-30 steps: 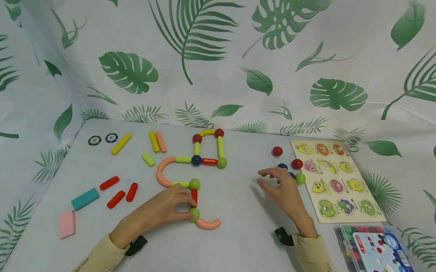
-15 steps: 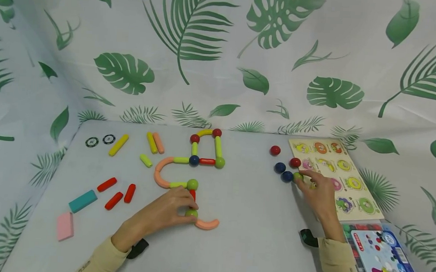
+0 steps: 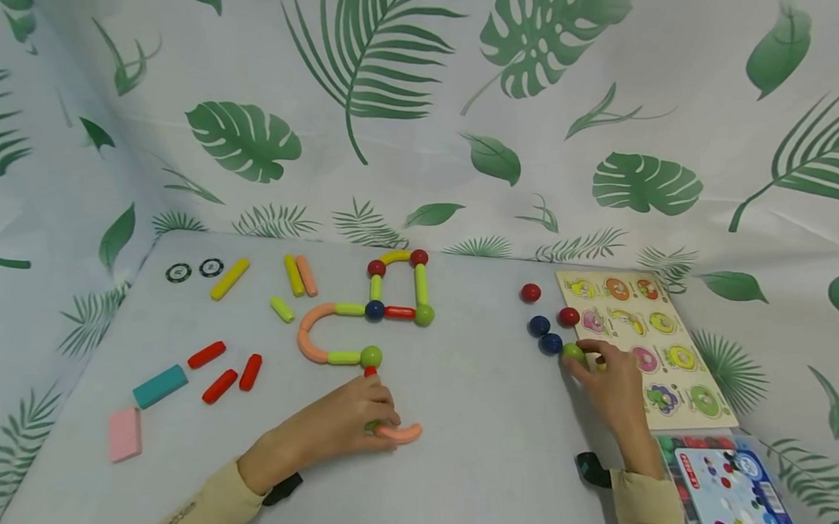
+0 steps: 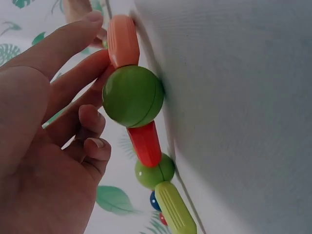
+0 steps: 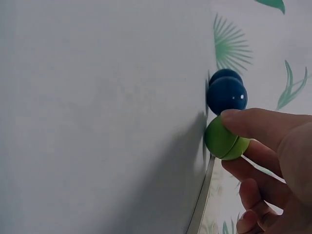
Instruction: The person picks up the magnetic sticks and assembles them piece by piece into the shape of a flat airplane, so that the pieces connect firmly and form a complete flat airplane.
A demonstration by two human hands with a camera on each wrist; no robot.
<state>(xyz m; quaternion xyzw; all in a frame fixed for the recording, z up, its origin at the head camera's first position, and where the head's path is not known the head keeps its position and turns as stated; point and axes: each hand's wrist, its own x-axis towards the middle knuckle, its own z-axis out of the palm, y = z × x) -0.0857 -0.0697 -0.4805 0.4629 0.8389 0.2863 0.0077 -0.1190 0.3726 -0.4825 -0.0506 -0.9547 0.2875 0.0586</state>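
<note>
My left hand holds the curved peach building rod near its joint with a green ball; a slight gap shows by the thumb. A red rod links that ball to another green ball in the figure of rods and balls, which lies flat. My right hand pinches a loose green ball between thumb and fingers, at the edge of the puzzle board. Beside it sit two dark blue balls, with a red ball behind.
Loose red rods, a teal block and a pink block lie at the left. Yellow, peach and lime rods and two round chips lie farther back. A clear toy box stands at the front right.
My right hand has moved right, from beside the blue balls to the loose green ball, and now pinches it. My left hand has shifted slightly right, from the green ball toward the curved peach rod.
</note>
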